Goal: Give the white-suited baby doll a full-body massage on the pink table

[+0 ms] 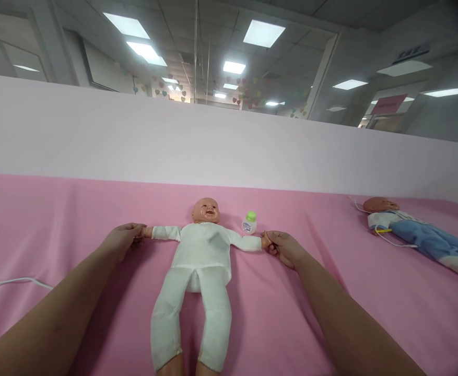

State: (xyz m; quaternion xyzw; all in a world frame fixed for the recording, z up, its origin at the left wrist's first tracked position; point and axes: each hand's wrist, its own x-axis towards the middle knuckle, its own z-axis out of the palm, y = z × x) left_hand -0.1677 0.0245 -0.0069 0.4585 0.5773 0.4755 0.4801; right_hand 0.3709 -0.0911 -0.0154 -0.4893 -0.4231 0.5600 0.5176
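Plainly, head view: the doll lies face up on the pink sheet, its head toward the wall, its arms spread sideways, its feet cut off by the lower frame edge.
Left hand: fingers narrow, holding the doll's hand on that side.
Right hand: thumb and fingers closed around the doll's other hand.
Bottle: upright, green-capped, beside the doll's arm and near the right hand.
Arm risk: uneven pulling could twist the doll or strain its arms; a loose pinch could let a small hand slip out.
Bottle risk: lifting or swinging the arm on the right-hand side could knock the bottle over.
Sheet risk: the cloth looks loosely creased, so dragging the doll could ruck it up.
Edges: only a narrow strip of sheet separates the doll's head from the wall, so upward travel seems tight.
Left room: a broad stretch of sheet, with a white cord nearer the wearer.
Right room: a good gap before the second doll, whose thin tube could snag a wide sweep.
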